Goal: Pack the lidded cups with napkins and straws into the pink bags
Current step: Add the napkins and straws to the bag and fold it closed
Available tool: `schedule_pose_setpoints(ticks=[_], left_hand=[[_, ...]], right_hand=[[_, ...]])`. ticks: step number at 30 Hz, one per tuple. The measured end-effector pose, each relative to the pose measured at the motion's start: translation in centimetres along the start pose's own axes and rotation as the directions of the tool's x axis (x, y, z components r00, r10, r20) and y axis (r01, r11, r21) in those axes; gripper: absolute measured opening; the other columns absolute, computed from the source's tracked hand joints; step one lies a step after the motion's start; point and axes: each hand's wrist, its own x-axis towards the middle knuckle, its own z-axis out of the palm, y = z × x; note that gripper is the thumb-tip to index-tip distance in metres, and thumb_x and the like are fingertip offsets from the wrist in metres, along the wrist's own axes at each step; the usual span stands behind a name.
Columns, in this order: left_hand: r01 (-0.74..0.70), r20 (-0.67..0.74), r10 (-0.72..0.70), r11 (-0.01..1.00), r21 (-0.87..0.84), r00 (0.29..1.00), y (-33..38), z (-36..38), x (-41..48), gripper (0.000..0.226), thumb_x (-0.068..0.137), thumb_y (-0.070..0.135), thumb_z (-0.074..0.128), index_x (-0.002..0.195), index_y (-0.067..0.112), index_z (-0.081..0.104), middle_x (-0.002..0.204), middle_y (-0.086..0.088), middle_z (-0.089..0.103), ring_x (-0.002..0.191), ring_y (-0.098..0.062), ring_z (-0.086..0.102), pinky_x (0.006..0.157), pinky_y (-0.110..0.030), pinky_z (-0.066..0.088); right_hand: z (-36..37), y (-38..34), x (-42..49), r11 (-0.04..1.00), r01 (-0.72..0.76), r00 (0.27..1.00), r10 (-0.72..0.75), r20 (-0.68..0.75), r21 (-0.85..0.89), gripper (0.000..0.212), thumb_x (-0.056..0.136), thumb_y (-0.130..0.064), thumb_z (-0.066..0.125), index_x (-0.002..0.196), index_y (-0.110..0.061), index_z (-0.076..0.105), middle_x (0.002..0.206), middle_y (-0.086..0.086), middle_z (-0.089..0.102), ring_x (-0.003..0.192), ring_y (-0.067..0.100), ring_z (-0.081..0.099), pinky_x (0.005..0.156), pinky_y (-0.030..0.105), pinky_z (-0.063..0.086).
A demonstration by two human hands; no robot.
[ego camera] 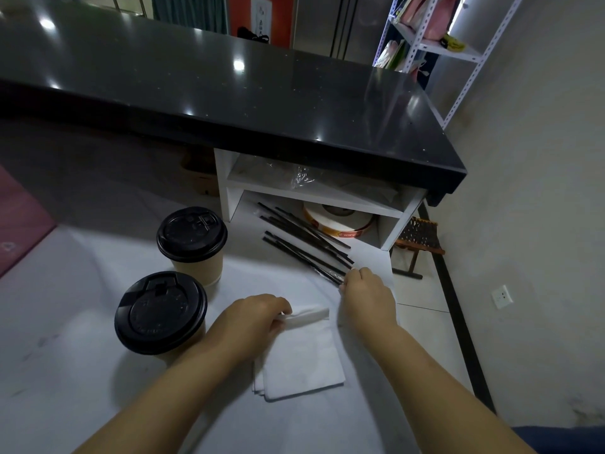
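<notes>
Two kraft paper cups with black lids stand on the white counter: the far cup (193, 244) and the near cup (161, 314). A stack of white napkins (301, 358) lies in front of me. My left hand (252, 322) pinches the folded top edge of the uppermost napkin (309, 314). Several black wrapped straws (304, 244) lie fanned out by the white shelf unit. My right hand (368, 296) reaches to their near ends, its fingertips closing on a straw tip. A pink bag (23, 221) lies at the left edge.
A white shelf unit (327, 194) under the black countertop (229, 93) holds plastic wrap and a round roll of tape (339, 221). The counter's right edge drops to the floor, where a small stool (419, 237) stands. A metal rack (435, 44) stands at the back right.
</notes>
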Motion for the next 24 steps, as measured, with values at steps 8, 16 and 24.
schedule_pose_setpoints(ticks=[8, 16, 24], left_hand=[[0.013, -0.006, -0.013, 1.000, 0.017, 1.000, 0.9, -0.7, -0.5, 0.025, 0.090, 0.024, 0.048, 0.114, 0.027, 0.056, 0.108, 0.006, 0.060, 0.098, -0.017, 0.055, 0.084, -0.032, 0.045], [-0.061, -0.124, 0.051, 0.995, -0.078, 0.991, 3.9, -4.3, -2.8, 0.009, 0.091, 0.025, 0.049, 0.097, 0.024, 0.057, 0.093, 0.008, 0.061, 0.085, -0.013, 0.054, 0.073, -0.028, 0.044], [-0.189, -0.348, 0.156, 0.980, -0.063, 0.924, 6.3, -12.4, -4.7, 0.008, 0.088, 0.024, 0.055, 0.092, 0.029, 0.059, 0.078, 0.016, 0.060, 0.072, -0.003, 0.055, 0.061, -0.018, 0.045]], right_hand=[[-1.2, 0.4, -1.2, 0.957, -0.056, 0.998, 0.047, 0.035, 0.286, 0.028, 0.093, -0.009, 0.048, 0.120, -0.013, 0.047, 0.116, 0.007, 0.050, 0.093, 0.023, 0.053, 0.073, 0.028, 0.041], [-4.5, 0.7, -1.7, 0.829, -0.052, 0.992, 0.108, -0.067, 0.557, 0.020, 0.099, -0.015, 0.040, 0.103, -0.014, 0.059, 0.094, 0.003, 0.059, 0.081, 0.014, 0.052, 0.066, 0.025, 0.041], [-11.4, -2.6, -1.4, 0.768, 0.244, 0.921, 0.008, -0.389, 0.593, 0.018, 0.096, -0.013, 0.048, 0.105, -0.012, 0.063, 0.090, -0.007, 0.056, 0.080, 0.001, 0.049, 0.068, 0.011, 0.038]])
